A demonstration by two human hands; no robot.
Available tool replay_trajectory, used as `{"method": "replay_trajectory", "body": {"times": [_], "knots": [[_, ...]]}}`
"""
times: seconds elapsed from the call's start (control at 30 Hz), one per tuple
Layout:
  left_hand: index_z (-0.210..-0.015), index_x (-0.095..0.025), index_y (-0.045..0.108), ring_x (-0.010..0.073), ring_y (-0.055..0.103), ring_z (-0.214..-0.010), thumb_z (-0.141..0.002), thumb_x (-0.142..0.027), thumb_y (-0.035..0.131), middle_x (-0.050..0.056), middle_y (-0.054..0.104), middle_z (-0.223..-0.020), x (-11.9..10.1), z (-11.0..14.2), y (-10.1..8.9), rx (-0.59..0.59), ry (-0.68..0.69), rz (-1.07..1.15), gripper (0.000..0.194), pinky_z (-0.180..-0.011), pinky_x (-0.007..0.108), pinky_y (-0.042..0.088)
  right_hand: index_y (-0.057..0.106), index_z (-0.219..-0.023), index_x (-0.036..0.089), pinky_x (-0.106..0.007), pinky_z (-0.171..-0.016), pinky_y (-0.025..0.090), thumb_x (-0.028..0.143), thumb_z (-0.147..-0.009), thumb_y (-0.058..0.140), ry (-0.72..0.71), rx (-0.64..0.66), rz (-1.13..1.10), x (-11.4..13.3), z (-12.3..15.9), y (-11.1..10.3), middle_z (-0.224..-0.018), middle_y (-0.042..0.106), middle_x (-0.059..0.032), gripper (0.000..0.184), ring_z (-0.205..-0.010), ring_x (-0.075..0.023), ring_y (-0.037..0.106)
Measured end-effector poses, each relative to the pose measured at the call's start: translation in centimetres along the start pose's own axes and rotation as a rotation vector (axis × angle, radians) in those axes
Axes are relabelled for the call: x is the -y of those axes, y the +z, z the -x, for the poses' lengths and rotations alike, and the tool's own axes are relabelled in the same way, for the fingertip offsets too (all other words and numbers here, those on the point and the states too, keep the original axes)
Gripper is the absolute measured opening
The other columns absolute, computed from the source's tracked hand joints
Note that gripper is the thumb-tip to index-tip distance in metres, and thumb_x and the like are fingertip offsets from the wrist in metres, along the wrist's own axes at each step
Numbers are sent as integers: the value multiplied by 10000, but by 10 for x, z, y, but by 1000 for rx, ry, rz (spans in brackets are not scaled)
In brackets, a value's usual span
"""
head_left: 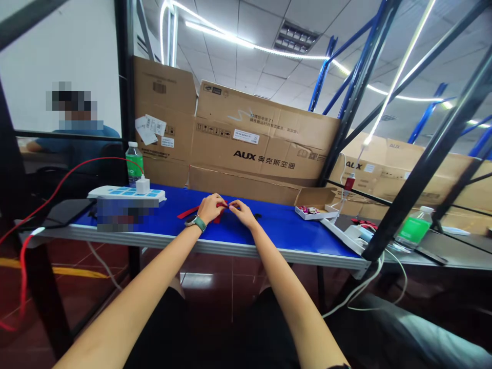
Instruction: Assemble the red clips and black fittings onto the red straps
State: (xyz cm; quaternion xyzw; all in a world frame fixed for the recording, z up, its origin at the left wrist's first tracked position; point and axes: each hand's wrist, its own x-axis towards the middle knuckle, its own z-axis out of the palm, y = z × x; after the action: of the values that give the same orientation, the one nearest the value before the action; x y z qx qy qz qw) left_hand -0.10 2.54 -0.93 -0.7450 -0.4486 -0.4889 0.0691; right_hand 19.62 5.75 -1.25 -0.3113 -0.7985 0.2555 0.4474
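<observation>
A red ribbon (188, 212) lies partly on the blue tabletop (277, 230), with one strip reaching out to the left and another bit hanging below my fingers. My left hand (209, 208), with a watch on a green strap at its wrist, is closed on the ribbon. Facing it, my right hand (243, 212) pinches at the ribbon's upper end, its thumb and forefinger almost touching the left fingertips. The exact fold or knot between the fingers is too small to make out.
A white power strip (111, 191) with a plugged-in charger (142, 185) and a green-labelled bottle (134, 163) stand at the left. To the right sits a small open box (313, 211). Cardboard panels (265, 138) line the back. A person (79, 133) sits beyond the left frame.
</observation>
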Motion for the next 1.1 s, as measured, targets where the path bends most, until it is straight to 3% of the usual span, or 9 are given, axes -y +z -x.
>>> {"method": "replay_trajectory", "body": {"times": [0.1,0.17,0.3,0.4,0.5,0.67,0.87,1.1], "knots": [[-838,-253,816,218,645,-826,-811,-234,653,70,701,-878,4,1,-1,-19,-53,-102,166,-767,316,501,699,-1084,251,-287,-868,475,327,-806,682,-48,104,43,5,3,-2,-961,700,11,288,-883,-160,622],[-902,-251,819,223,650,-810,-830,-240,632,73,720,-865,4,1,0,6,-65,-110,200,-761,317,500,702,-1110,260,-284,-852,485,298,-788,698,-70,103,54,6,3,-4,-1001,711,4,324,-904,-168,634],[-1065,-243,778,234,673,-898,-808,-200,615,71,765,-967,5,2,5,51,-28,-108,308,-826,317,496,716,-1007,249,-314,-907,492,238,-768,702,25,-185,200,3,1,-10,-986,725,-20,240,-953,-195,649],[-910,-257,788,252,684,-907,-767,-203,640,64,778,-917,8,4,10,106,-43,-138,213,-852,336,477,709,-998,219,-336,-910,494,225,-775,697,205,-396,372,-1,3,-18,-937,720,-56,223,-933,-216,657],[-760,-262,778,271,686,-865,-749,-218,643,65,775,-806,9,6,14,157,-53,-165,143,-872,371,449,704,-1011,218,-328,-889,494,235,-824,660,252,-476,452,1,6,-24,-966,714,-83,193,-947,-223,661],[-827,-270,790,270,688,-882,-781,-215,605,64,786,-861,0,6,11,248,4,-124,199,-921,404,398,696,-991,214,-333,-870,472,256,-891,603,184,-452,521,14,7,-19,-1001,699,-128,143,-962,-253,656],[-843,-279,772,252,699,-843,-825,-215,565,33,785,-859,-10,5,5,303,57,-62,218,-920,393,381,640,-1051,199,-328,-906,440,200,-951,494,120,-367,454,21,4,-13,-997,698,-128,178,-1000,-252,638],[-855,-262,764,217,708,-862,-842,-207,541,20,788,-849,-9,4,6,306,50,-53,230,-907,346,410,625,-969,193,-334,-838,452,224,-931,561,210,-389,644,20,5,-15,-931,701,-149,81,-935,-268,663]]}}
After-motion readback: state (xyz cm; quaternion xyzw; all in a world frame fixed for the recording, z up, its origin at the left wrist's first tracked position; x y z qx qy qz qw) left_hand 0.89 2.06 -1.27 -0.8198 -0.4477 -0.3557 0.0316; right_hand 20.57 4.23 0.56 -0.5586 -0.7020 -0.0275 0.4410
